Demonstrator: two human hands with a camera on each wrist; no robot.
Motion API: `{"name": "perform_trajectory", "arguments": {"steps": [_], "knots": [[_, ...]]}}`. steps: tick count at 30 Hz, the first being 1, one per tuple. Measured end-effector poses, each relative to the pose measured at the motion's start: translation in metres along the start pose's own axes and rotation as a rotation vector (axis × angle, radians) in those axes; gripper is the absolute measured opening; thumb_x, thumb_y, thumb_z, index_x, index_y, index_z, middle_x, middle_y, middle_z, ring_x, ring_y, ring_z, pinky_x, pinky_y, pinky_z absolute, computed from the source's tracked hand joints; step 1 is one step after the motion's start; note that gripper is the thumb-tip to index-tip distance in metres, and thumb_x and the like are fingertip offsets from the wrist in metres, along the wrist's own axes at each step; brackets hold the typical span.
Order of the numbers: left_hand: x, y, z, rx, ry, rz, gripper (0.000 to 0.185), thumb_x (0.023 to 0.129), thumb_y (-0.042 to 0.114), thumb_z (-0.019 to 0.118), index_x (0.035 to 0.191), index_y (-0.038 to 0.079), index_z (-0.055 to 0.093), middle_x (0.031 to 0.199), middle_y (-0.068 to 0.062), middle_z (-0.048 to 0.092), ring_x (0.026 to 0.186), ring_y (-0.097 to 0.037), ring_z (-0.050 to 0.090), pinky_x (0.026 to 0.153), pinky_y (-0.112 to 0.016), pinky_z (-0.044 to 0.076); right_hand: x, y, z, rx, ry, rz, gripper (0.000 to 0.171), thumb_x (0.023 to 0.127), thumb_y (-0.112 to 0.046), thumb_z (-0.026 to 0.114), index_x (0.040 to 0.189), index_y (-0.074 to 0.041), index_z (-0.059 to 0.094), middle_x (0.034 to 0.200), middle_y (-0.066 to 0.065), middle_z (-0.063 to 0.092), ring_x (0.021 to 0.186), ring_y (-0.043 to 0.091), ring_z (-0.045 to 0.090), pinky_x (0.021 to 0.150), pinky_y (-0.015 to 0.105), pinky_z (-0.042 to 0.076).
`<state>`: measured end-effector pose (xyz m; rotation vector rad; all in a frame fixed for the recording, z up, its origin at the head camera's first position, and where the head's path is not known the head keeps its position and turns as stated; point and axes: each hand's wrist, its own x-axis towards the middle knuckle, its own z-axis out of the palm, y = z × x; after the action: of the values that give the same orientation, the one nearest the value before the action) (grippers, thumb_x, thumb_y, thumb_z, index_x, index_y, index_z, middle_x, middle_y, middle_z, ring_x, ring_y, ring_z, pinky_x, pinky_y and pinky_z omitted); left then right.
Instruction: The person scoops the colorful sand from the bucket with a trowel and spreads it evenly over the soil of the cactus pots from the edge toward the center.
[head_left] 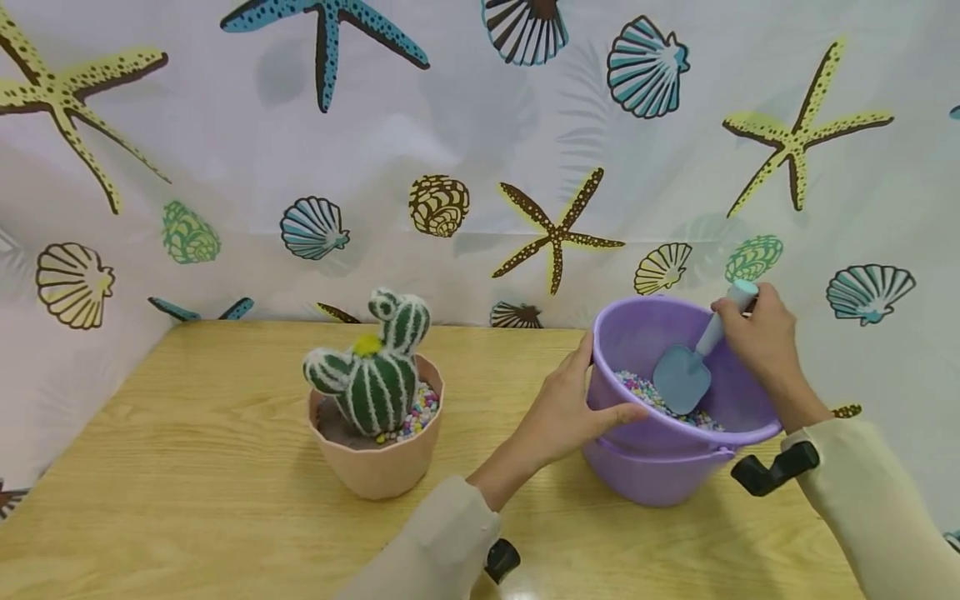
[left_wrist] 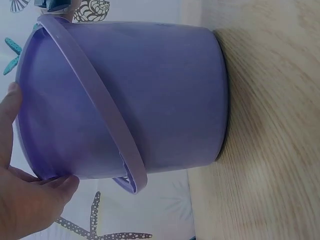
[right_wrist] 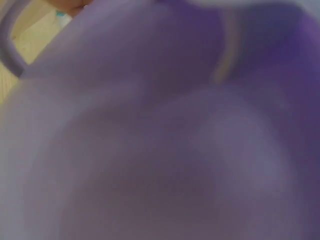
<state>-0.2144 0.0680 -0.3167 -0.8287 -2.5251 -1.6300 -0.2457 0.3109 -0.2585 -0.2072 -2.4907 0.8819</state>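
Observation:
A purple bucket (head_left: 660, 475) stands on the wooden table (head_left: 187, 467) at the right, with coloured pebbles (head_left: 645, 396) inside. My left hand (head_left: 577, 400) grips its near-left rim, thumb over the edge; the left wrist view shows the bucket wall (left_wrist: 150, 100) and that hand (left_wrist: 20, 200) at the rim. My right hand (head_left: 757, 337) holds the pale handle of a small blue shovel (head_left: 684, 375), its blade down on the pebbles. A plush green cactus (head_left: 375, 367) sits in a peach pot (head_left: 378, 467) to the left. The right wrist view shows only blurred purple bucket wall (right_wrist: 160, 140).
A curtain printed with shells and starfish (head_left: 555, 225) closes off the back and sides of the table. Bare wood lies to the left of the pot and in front of the bucket. The pot holds brown soil and some coloured pebbles (head_left: 416, 417).

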Motion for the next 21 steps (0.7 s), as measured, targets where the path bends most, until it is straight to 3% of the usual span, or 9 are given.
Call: {"name": "perform_trajectory", "arguments": {"steps": [4, 7, 11, 15, 18, 21], "knots": [[0.0001, -0.0006, 0.0011, -0.01, 0.0, 0.017, 0.111, 0.073, 0.045, 0.08, 0.155, 0.022, 0.008, 0.151, -0.007, 0.037, 0.136, -0.022, 0.039, 0.108, -0.045, 0.037, -0.0033, -0.0013, -0.0014, -0.002, -0.046, -0.007, 0.044, 0.098, -0.028, 0.043, 0.118, 0.012, 0.046, 0.109, 0.031, 0.059, 0.101, 0.039, 0.054, 0.08, 0.045, 0.043], [0.0016, -0.0012, 0.0015, -0.027, 0.008, 0.02, 0.111, 0.071, 0.045, 0.081, 0.155, 0.02, 0.012, 0.149, -0.006, 0.041, 0.136, -0.019, 0.04, 0.109, -0.043, 0.036, -0.0036, -0.0018, -0.0017, 0.037, -0.085, -0.012, 0.044, 0.1, -0.027, 0.042, 0.119, 0.012, 0.046, 0.108, 0.03, 0.064, 0.089, 0.019, 0.06, 0.076, 0.028, 0.045], [0.0031, -0.0024, 0.0007, -0.036, 0.02, 0.025, 0.112, 0.069, 0.044, 0.084, 0.154, 0.019, 0.016, 0.147, -0.005, 0.044, 0.135, -0.016, 0.042, 0.109, -0.041, 0.036, -0.0012, -0.0021, -0.0004, 0.236, -0.136, 0.046, 0.036, 0.101, -0.022, 0.043, 0.114, 0.011, 0.044, 0.08, 0.004, 0.069, 0.071, -0.01, 0.055, 0.065, 0.012, 0.05], [0.0026, -0.0029, 0.0007, -0.033, 0.036, 0.039, 0.111, 0.068, 0.041, 0.085, 0.154, 0.018, 0.019, 0.145, -0.006, 0.047, 0.132, -0.017, 0.045, 0.107, -0.04, 0.039, 0.0001, -0.0017, -0.0002, 0.421, -0.2, 0.127, 0.027, 0.102, -0.021, 0.039, 0.11, 0.004, 0.042, 0.07, -0.024, 0.057, 0.069, -0.01, 0.058, 0.064, 0.013, 0.052], [0.0029, -0.0023, 0.0014, -0.037, 0.041, 0.047, 0.11, 0.068, 0.039, 0.085, 0.153, 0.017, 0.02, 0.144, -0.006, 0.048, 0.131, -0.018, 0.045, 0.106, -0.04, 0.04, 0.0003, -0.0017, -0.0018, 0.463, -0.233, 0.151, 0.022, 0.103, -0.023, 0.037, 0.107, -0.002, 0.043, 0.07, -0.025, 0.058, 0.069, -0.007, 0.059, 0.063, 0.014, 0.052], [0.0025, -0.0014, 0.0004, -0.023, 0.043, 0.038, 0.111, 0.068, 0.04, 0.085, 0.154, 0.016, 0.018, 0.145, -0.007, 0.047, 0.133, -0.019, 0.044, 0.106, -0.04, 0.04, 0.0001, -0.0033, -0.0033, 0.579, -0.272, 0.178, 0.018, 0.103, -0.021, 0.037, 0.102, -0.004, 0.042, 0.07, -0.02, 0.063, 0.067, -0.004, 0.063, 0.062, 0.015, 0.053]]}}
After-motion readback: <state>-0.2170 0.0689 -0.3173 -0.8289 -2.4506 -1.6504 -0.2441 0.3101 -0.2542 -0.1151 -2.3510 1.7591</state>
